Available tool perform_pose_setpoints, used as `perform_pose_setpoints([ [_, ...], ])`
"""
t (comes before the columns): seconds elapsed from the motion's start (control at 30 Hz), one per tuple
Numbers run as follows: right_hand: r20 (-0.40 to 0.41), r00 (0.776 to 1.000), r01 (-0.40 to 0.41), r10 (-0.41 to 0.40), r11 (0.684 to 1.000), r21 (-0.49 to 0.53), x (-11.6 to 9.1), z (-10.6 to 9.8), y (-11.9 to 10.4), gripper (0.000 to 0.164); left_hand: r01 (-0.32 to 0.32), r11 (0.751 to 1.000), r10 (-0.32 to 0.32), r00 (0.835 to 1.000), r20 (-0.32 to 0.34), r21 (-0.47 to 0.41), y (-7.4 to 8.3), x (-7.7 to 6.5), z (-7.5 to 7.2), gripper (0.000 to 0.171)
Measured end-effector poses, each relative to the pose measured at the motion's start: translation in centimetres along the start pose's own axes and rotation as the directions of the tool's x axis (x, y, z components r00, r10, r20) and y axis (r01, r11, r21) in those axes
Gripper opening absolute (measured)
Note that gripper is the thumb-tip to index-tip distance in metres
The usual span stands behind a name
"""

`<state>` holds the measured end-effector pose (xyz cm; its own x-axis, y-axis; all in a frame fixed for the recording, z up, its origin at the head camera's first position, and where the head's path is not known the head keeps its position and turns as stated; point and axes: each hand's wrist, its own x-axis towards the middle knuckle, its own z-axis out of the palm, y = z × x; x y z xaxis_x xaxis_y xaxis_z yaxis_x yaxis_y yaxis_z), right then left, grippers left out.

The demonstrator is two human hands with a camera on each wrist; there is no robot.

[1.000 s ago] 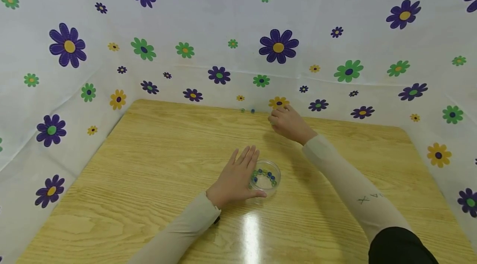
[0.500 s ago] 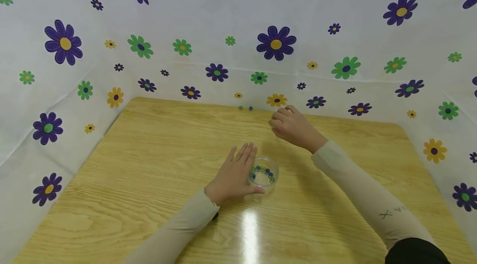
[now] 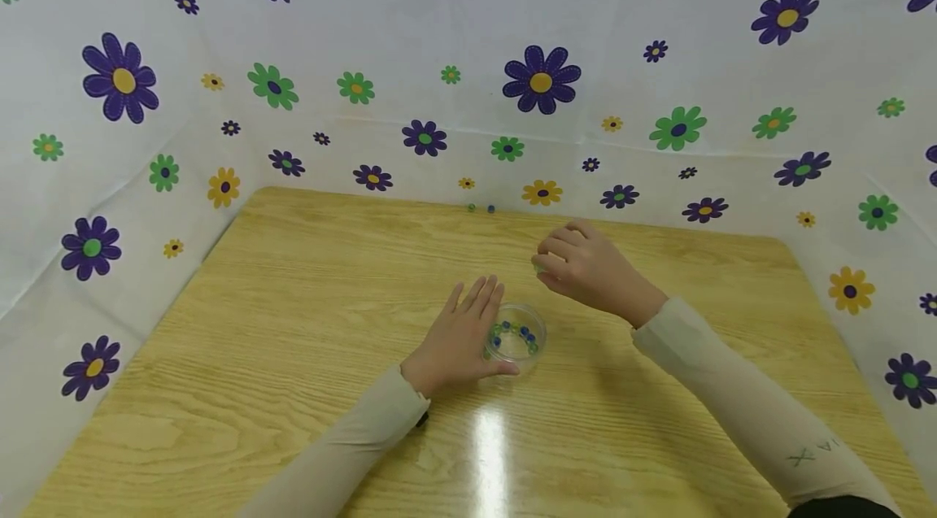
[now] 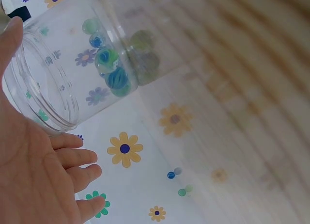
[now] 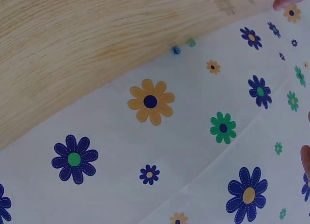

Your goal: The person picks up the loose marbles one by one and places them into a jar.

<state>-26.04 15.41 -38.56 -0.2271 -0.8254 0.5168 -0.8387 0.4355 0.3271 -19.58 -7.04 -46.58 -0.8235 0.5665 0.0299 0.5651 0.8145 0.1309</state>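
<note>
A clear plastic jar [image 3: 515, 351] stands upright on the wooden table, with several blue and green glass marbles [image 3: 525, 332] on its bottom. Beside the jar rests my left hand [image 3: 450, 343], fingers straight along its left side and thumb stretched past its near side. The left wrist view shows the jar wall [image 4: 80, 105] close to those fingers. My right hand [image 3: 589, 272] is raised behind and right of the jar, thumb and forefinger pinching a greenish marble [image 3: 539, 267], mostly hidden by the fingertips. Only stray fingers of it show in the right wrist view.
At the table's far edge lie a blue marble [image 3: 491, 209] and a green marble [image 3: 472, 208], near the white flowered cloth [image 3: 439, 38] that hangs behind. This cloth also hangs along the left and right sides of the wooden table [image 3: 293, 298].
My right hand has drawn back from the far edge toward the jar, carrying the greenish marble. My left hand stays beside the jar. The head view has shifted slightly.
</note>
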Motion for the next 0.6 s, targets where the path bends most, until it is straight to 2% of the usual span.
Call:
perform_pose_setpoints([
  [0.23,-0.026,0.998,0.053,-0.051,0.997,0.059,-0.2,-1.0,-1.7,0.026,0.013,1.0,-0.013,1.0,0.018,-0.007,0.1,0.0,-0.2,0.114],
  [0.4,-0.006,0.998,0.07,-0.07,0.99,0.125,-0.7,-1.1,-2.8,0.025,0.015,1.0,-0.015,1.0,0.017,0.005,0.1,0.1,-0.2,0.114],
  [0.6,0.02,0.997,0.067,-0.071,0.987,0.145,-1.3,-1.0,-3.8,0.028,0.015,1.0,-0.015,1.0,0.011,0.005,0.2,0.0,-0.3,0.113],
])
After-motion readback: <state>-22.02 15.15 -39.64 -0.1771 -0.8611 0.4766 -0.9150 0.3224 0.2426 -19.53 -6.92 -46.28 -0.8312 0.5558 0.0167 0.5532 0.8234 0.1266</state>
